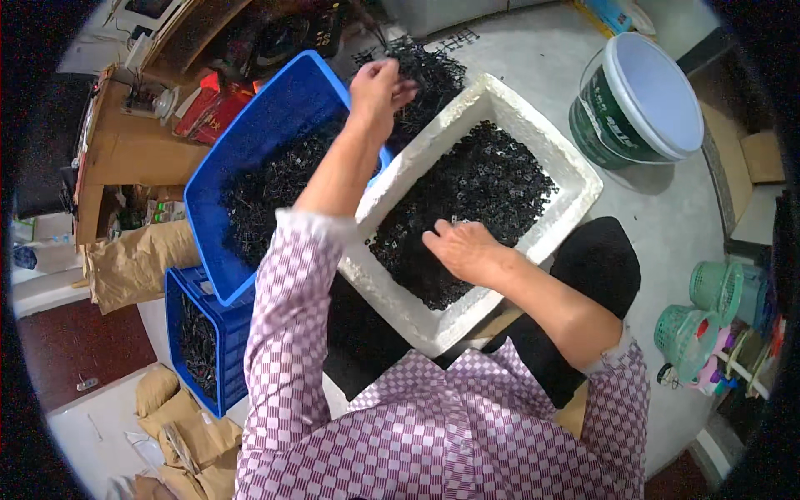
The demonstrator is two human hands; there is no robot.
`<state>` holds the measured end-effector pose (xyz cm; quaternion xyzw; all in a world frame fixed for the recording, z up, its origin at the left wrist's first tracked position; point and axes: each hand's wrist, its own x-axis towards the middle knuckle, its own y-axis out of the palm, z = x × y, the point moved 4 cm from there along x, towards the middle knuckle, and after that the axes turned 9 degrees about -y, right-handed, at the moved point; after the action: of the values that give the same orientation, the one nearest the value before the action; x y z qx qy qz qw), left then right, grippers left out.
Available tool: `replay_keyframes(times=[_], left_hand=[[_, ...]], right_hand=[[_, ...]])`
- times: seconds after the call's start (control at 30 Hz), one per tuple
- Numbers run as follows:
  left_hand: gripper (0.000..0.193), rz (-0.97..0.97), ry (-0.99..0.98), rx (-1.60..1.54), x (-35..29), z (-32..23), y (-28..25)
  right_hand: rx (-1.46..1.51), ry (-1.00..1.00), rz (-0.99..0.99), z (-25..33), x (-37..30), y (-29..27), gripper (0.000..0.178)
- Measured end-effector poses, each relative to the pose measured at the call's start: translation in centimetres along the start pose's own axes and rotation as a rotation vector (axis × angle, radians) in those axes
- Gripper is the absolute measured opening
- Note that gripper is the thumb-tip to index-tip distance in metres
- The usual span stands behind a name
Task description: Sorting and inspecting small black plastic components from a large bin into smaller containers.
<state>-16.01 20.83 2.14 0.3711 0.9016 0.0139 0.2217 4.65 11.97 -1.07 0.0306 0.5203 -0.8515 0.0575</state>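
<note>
A white foam box (390, 185) rests across my lap, with a thick layer of small black plastic pieces (500, 179) inside. My right hand (468, 250) is down in the box, its fingers curled together against the pieces; whatever they grip is hidden. Past the box's far left side, my left hand (382, 93) is raised beside a heap of thin black plastic frames (429, 75). Its fingers are loosely bent and apart, slightly blurred, with nothing visible in them. Left of the box, a tilted blue tub (204, 200) holds more black plastic parts (279, 187).
A white-and-green bucket (617, 125) stands at the far right. Below the tub is a second blue crate (237, 367) with black pieces. Brown paper sacks (142, 258) lie left, near a wooden shelf (133, 158). Green baskets (692, 329) are at the right.
</note>
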Motion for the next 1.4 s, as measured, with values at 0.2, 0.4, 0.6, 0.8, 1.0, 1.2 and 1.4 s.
replay_keyframes(times=[0.2,0.4,0.6,0.8,1.0,1.2,1.4], left_hand=[[0.041,-0.018,-0.072,0.427,4.3,-0.7,-5.8],[0.041,-0.008,-0.130,0.499,1.9,-3.3,-23.1],[0.035,-0.292,-0.370,0.470,-1.3,2.9,-37.5],[0.018,-0.314,-0.475,0.674,-1.8,10.7,-44.1],[0.023,-0.287,-0.125,1.062,2.3,11.4,-39.3],[0.042,-0.490,0.525,1.802,6.2,10.9,-32.8],[0.036,-0.184,0.025,1.764,7.7,14.2,-33.6]], right_hand=[[-0.059,-0.042,0.007,-0.5,-0.4,2.0,0.013],[-0.030,-0.062,0.122,0.9,-0.3,3.5,0.011],[0.017,-0.091,0.157,1.8,0.6,4.9,0.010],[0.029,-0.040,0.235,1.3,1.4,5.1,0.017],[0.078,-0.010,0.229,0.8,1.1,5.4,0.027],[0.135,0.021,0.271,0.6,1.4,5.3,0.032],[0.132,0.014,0.281,0.7,1.7,5.4,0.033]])
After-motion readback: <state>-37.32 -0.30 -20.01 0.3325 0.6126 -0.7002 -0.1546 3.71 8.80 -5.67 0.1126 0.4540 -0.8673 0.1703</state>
